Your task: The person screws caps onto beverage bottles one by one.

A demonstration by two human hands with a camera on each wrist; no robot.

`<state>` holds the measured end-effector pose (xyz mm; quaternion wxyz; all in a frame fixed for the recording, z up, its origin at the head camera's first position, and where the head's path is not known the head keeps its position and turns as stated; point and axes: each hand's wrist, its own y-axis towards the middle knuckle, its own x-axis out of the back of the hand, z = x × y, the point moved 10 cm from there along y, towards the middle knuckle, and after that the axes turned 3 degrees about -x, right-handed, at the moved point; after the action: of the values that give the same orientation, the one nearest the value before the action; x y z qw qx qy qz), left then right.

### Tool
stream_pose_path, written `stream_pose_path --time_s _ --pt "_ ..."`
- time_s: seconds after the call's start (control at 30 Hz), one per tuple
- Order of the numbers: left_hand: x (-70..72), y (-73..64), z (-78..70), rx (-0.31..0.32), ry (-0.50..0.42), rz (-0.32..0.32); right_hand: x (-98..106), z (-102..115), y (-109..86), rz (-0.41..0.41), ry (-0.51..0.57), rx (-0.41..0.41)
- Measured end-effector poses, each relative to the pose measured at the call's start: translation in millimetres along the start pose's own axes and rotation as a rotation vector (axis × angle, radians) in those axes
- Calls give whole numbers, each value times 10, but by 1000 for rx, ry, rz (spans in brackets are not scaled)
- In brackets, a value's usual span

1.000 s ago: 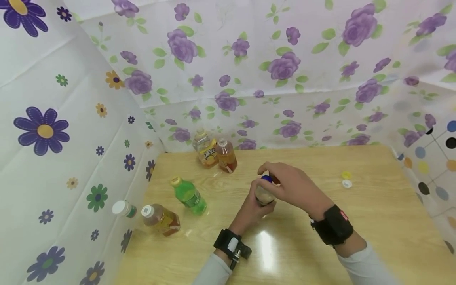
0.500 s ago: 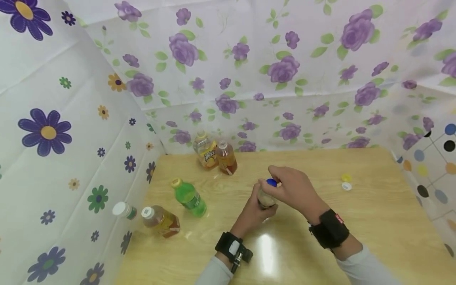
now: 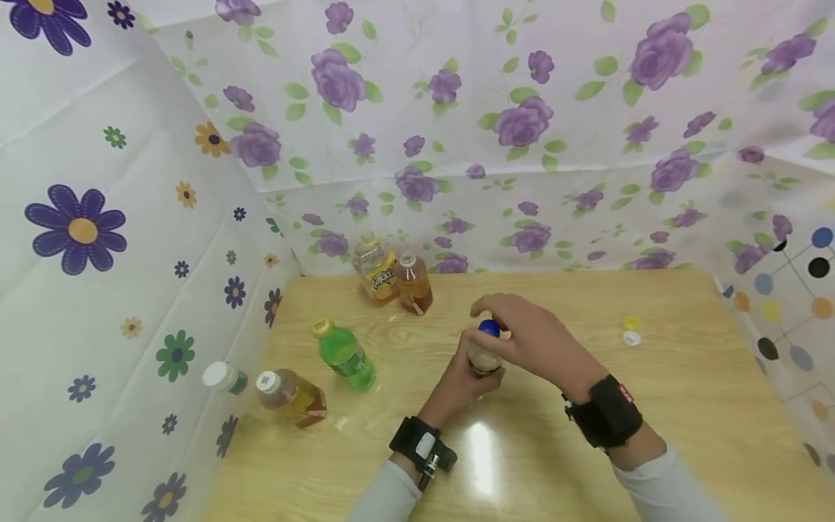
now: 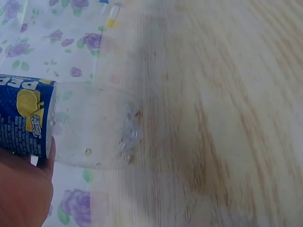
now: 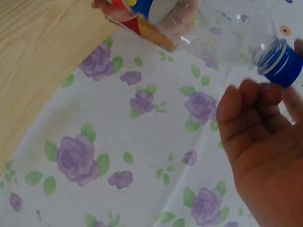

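Note:
My left hand (image 3: pixel 453 388) grips a clear plastic bottle (image 3: pixel 481 358) above the table. Its blue label (image 4: pixel 21 116) with a lemon picture shows in the left wrist view, and the transparent lower part (image 4: pixel 90 127) has droplets inside. On the neck sits a blue cap (image 3: pixel 489 328). My right hand (image 3: pixel 538 341) is at the cap, its thumb and fingers curled to either side of it. In the right wrist view, the fingertips (image 5: pixel 270 92) touch the cap's edge, while the thumb is mostly out of frame.
To the left stand a green bottle (image 3: pixel 349 359), a tea-coloured bottle (image 3: pixel 293 399) and a small white-lidded jar (image 3: pixel 225 378). A yellow-labelled bottle (image 3: pixel 377 272) and an amber one (image 3: pixel 414 284) stand by the back cloth. Yellow (image 3: pixel 630 322) and white caps (image 3: pixel 630 338) lie at right.
The right hand turned about the cap, closing round it and then spreading its fingers back again. The left hand kept its grip and shifted slightly with the bottle. Other bottles stayed put.

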<state>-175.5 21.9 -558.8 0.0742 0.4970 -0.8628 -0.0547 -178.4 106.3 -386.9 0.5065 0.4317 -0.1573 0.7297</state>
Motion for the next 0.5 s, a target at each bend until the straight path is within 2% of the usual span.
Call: stream_pose_path --time_s 0.13,0.27,0.5 --pt "-36 -6 -29 -41 -11 31 -48 22 -2 48 11 27" --pt "-94 -7 -55 -62 -42 61 -82 -15 -27 30 20 -25" --pt "-81 -45 -58 -35 -37 18 -125 -59 -60 -17 52 -114"
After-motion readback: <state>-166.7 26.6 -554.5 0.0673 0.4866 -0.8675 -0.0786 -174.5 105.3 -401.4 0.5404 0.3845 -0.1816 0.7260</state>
